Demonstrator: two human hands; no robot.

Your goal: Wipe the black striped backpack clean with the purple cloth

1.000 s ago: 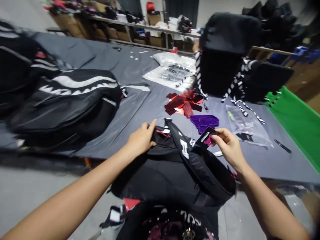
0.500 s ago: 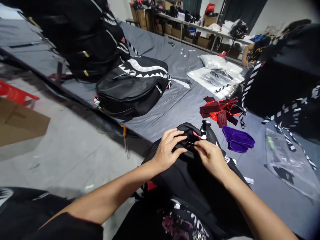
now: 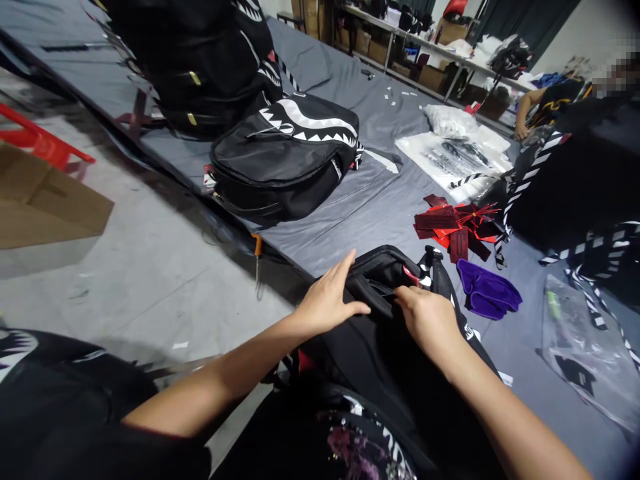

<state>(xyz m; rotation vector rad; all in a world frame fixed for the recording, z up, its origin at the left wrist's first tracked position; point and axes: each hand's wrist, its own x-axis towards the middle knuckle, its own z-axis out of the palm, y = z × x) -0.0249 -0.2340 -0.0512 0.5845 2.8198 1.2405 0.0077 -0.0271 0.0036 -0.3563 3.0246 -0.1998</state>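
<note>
Straightened since half a second ago are the fingers of our left hand, while the dark card then pinched by our right hand has passed out of sight. From left to right, we note a cardboard box on the floor, then a backpack with a white toothed-mouth print, lying on the grey-covered table; below it an orange-handled tool hangs at the table's edge. Our left hand is spread, thumb apart from the fingers, at the left side of the mouth of the black bag. This bag stands open in front of us, between the hands. Our right hand has its fingers bunched at the mouth's right side; we cannot tell whether they pinch anything. Farther right lie red strips, a purple cloth near the bag, and a clear plastic pouch.
</note>
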